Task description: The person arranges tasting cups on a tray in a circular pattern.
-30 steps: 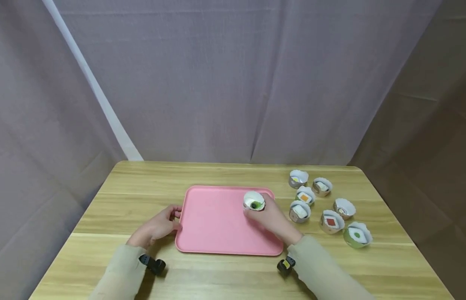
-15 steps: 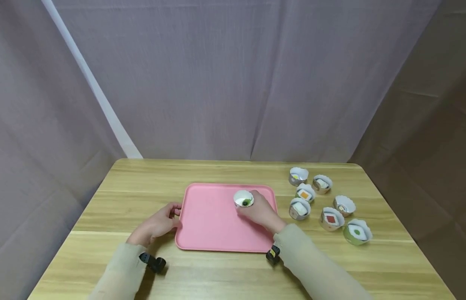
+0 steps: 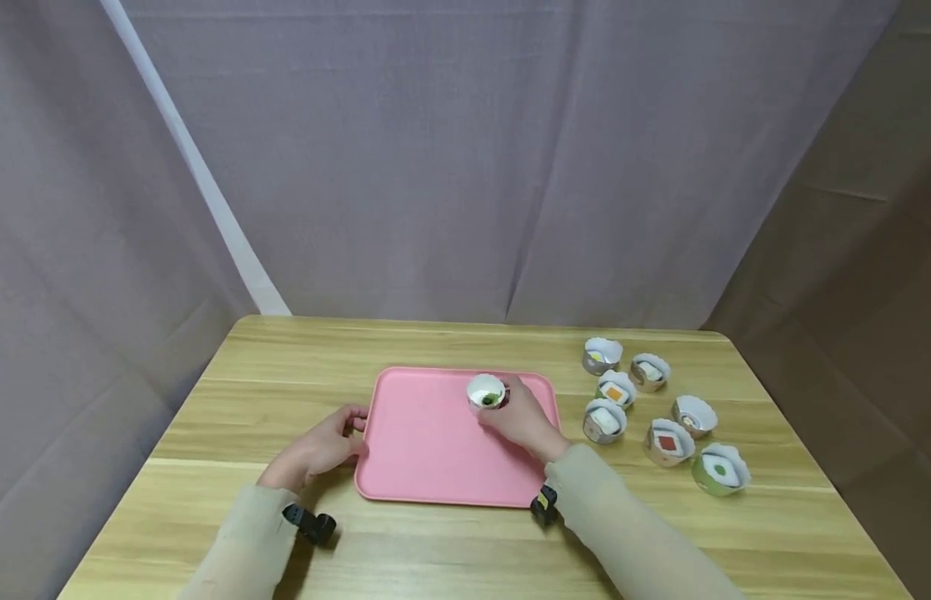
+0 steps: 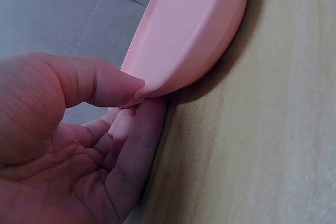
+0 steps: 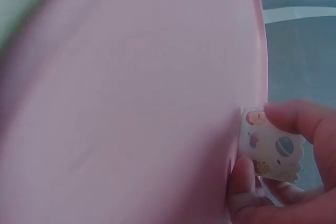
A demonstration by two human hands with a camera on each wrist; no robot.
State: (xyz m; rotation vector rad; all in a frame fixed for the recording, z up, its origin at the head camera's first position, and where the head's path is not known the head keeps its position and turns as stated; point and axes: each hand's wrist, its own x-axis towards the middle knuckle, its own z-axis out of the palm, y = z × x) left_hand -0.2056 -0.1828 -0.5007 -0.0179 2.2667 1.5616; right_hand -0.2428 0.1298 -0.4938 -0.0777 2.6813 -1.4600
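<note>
My left hand (image 3: 326,446) pinches the left rim of a pink tray (image 3: 435,458); in the left wrist view the thumb (image 4: 113,85) lies over the rim and a finger is beneath it. Toward the tray's back right, my right hand (image 3: 525,421) grips a paper baking cup (image 3: 482,387) by its sides. The cup stands upright, with something green and dark inside. In the right wrist view, the printed wall of the cup (image 5: 268,148) shows between thumb and fingers, its base at or very close to the tray surface.
Several more paper cups stand on the table right of the tray. They include one with an orange square (image 3: 613,393), one with a red square (image 3: 668,443) and a green one (image 3: 720,471). Grey curtains (image 3: 405,167) hang behind the wooden table (image 3: 435,550).
My right hand has carried the cup leftward over the tray and lowered it, then stayed near the same spot. The left hand keeps its hold on the rim.
</note>
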